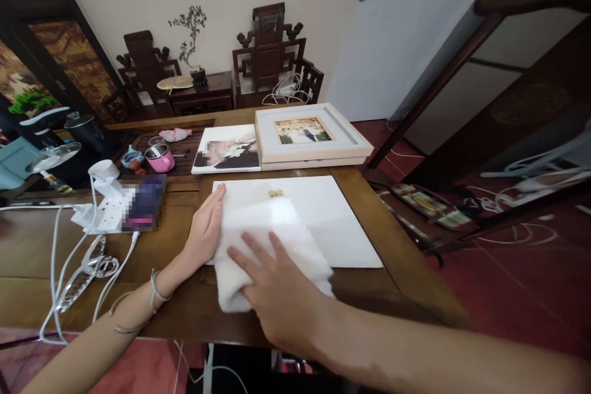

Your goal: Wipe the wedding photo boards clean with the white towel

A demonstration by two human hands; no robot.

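Note:
A white board (pixel 348 221) lies flat on the wooden table, with a small gold-coloured patch (pixel 276 193) near its far edge. Over its left and near part is spread a fluffy white cloth (pixel 277 221), its near corner hanging past the board's edge. My right hand (pixel 277 286) presses on the cloth from above, fingers spread. Along the board's left edge my left hand (pixel 206 225) rests with fingers stretched out and close together, touching the side of the board and cloth.
Behind the board stand a photo panel (pixel 226 151) and a framed picture (pixel 314 135). To the left are a power strip (pixel 111 212), a phone (pixel 145 200), white cables, a clear hair clip (pixel 87 271) and a pink cup (pixel 159 159). The table's right edge (pixel 415 258) drops to a red floor.

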